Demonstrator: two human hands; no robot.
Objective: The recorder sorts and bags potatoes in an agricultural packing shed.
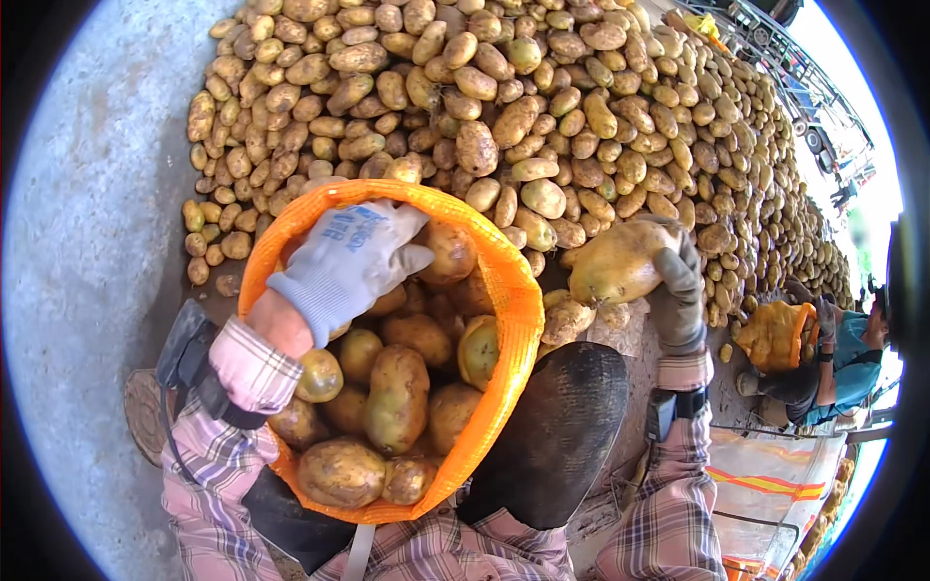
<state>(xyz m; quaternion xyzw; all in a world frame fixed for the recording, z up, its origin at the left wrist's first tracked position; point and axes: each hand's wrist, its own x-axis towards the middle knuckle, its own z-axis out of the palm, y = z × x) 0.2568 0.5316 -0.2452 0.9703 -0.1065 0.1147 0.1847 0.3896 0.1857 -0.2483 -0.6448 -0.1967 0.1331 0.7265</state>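
Observation:
An orange mesh bag point(518, 290) stands wide-mouthed between my knees, with several potatoes point(397, 399) inside, some of them greenish. My left hand point(354, 254), in a pale grey knit glove, reaches in over the bag's left rim. Its fingers are closed round a potato point(451, 254) near the far side of the opening. To the right of the bag, my right hand point(678, 290) wears a darker, soiled glove. It grips a large potato point(620, 263) from its right end, above other potatoes on the ground.
A big heap of potatoes point(475, 145) spreads ahead and off to the right. A bare concrete floor point(107, 194) lies at left. On the right a person in a blue top point(848, 363) handles another orange bag point(775, 334). A filled white sack point(765, 479) lies nearer.

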